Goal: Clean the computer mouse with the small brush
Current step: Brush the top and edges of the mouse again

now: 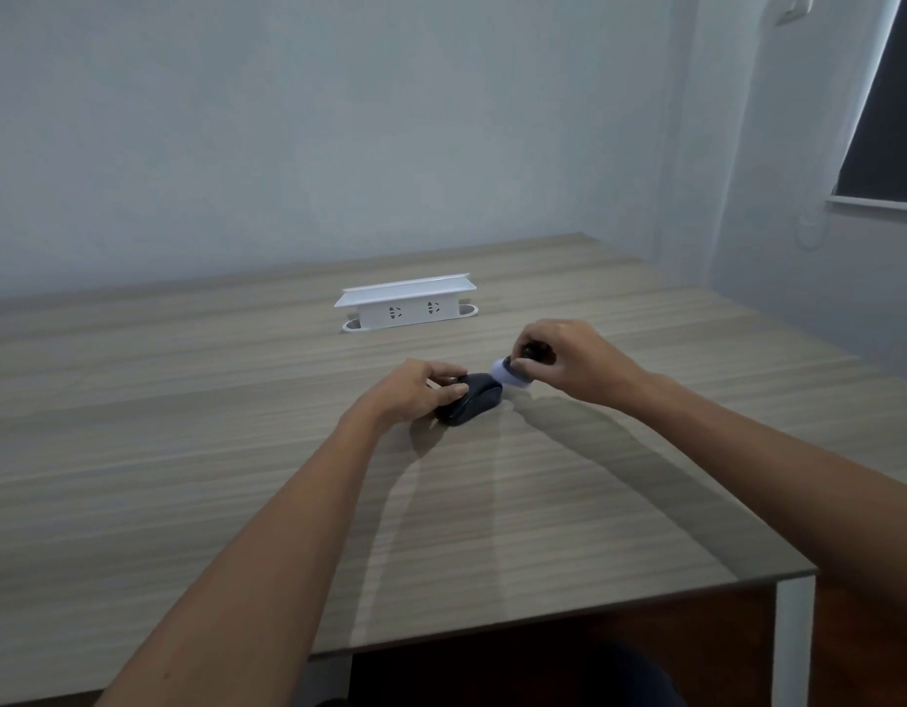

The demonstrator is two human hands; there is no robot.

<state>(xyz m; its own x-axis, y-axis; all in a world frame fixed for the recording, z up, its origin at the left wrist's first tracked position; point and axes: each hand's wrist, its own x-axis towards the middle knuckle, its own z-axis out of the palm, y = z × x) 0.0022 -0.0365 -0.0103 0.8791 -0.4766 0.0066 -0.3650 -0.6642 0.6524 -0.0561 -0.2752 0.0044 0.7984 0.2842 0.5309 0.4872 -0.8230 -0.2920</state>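
**A:** Head view, the only one. Which step is this?

**B:** Brushing, by my reading. The computer mouse (471, 403) lies on the desk (186, 451) just right of the frame's centre. The left hand (416, 390) is closed around its left side, pinning it down. The right hand (568, 362) pinches the dark handle of the small brush (515, 372), whose pale bristle head meets the far right end of the mouse.

**A:** And the next move?

**B:** Probably short strokes along the top shell, with the left hand holding firm so the mouse doesn't skid.

**A:** Anything you can't make out?

**B:** Plenty. The left fingers cover the mouse's near flank; buttons and wheel are too dark to tell. The brush handle is mostly buried in the right fist. Whether the bristles truly press or merely graze, I can't say. Beyond, a white socket box (405, 303) stands in the upper middle.
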